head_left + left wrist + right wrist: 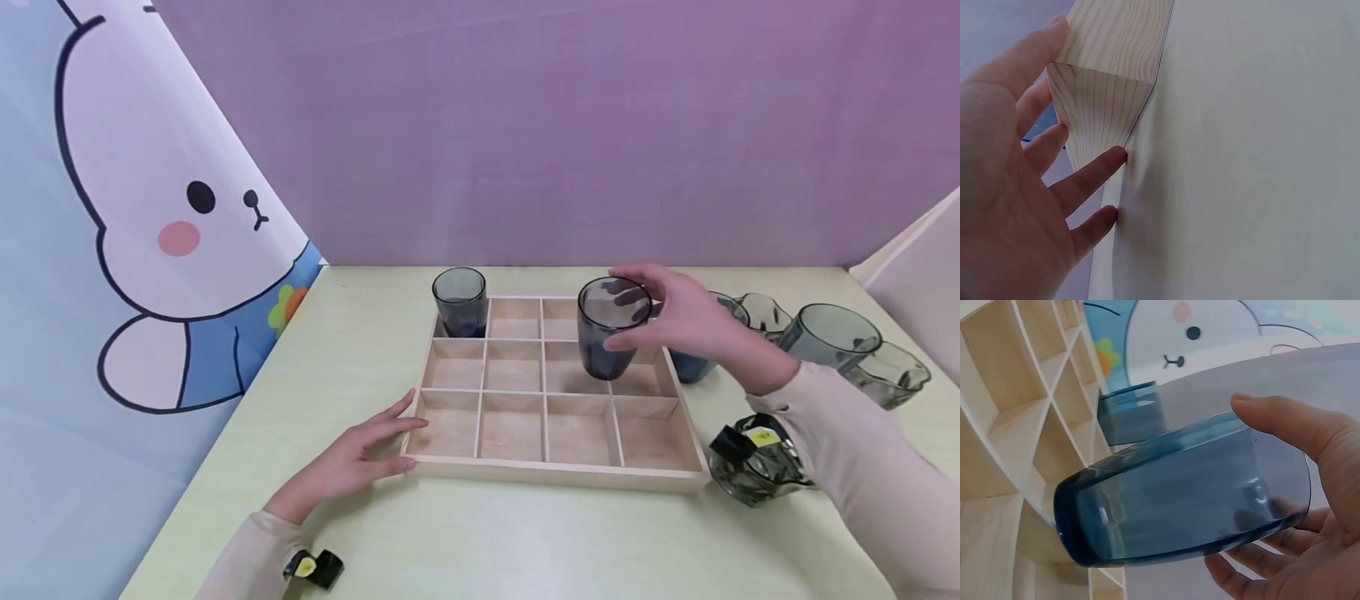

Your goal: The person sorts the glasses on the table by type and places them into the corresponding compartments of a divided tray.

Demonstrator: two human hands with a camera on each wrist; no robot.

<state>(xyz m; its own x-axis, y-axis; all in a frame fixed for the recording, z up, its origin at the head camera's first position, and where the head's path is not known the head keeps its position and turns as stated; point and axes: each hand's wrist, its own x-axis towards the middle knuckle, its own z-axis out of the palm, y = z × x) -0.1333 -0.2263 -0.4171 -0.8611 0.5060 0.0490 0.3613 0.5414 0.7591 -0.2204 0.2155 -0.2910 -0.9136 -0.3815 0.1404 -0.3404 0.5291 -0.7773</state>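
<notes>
My right hand (690, 321) grips a smoky blue-grey drinking glass (600, 354) near its rim, thumb on one side and fingers on the other. The glass is over the right part of a divided wooden box (555, 475); in the right wrist view its base (1072, 519) points toward the compartments. A similar glass (460, 312) stands upright in the back left compartment. At the box's front left corner, my left hand (345, 462) touches the wood with spread, fairly straight fingers. The left wrist view shows those fingertips along the corner's sides (1100, 106).
To the right of the box stand several more glasses: a dark blue one (693, 367), a tall grey one (828, 333) and wavy-rimmed ones (892, 375), partly behind my right arm. Another wavy glass (750, 483) is near the front right corner. A purple backdrop (555, 142) rises behind the table.
</notes>
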